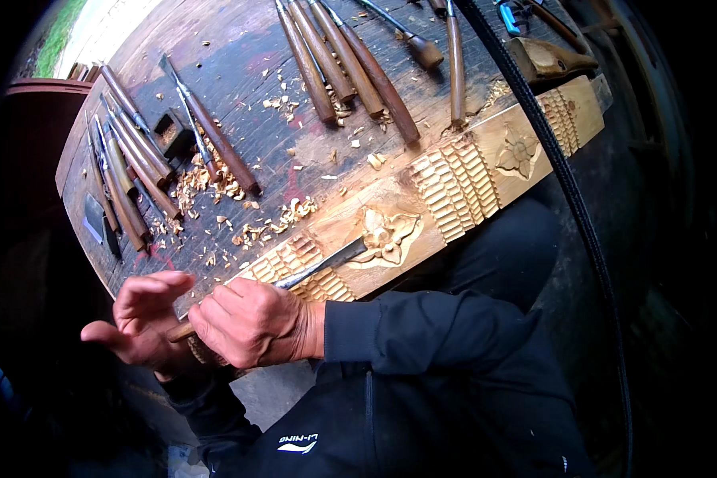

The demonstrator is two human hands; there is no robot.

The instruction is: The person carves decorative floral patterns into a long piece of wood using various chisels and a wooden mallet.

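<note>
A long pale wooden board (pixel 410 259) lies slantwise along the near table edge, carved with flowers and bands of small ridged cuts. My right hand (pixel 243 323) is wrapped round a wood carving chisel (pixel 327 264), whose steel blade points up and to the right. The blade's tip meets the lower left of a carved flower (pixel 381 237) near the board's middle. Beside the wooden butt of the handle, my left hand (pixel 142 319) is open, thumb and fingers apart. Whether its palm touches the butt is unclear.
Several carving tools (pixel 366 68) lie across the far side of the dark wooden table (pixel 247 88), and another group (pixel 127 163) lies at the left. Wood shavings (pixel 207 183) are scattered among them. A wooden mallet-like block (pixel 546 60) sits far right. A black cable (pixel 570 183) hangs across the right side.
</note>
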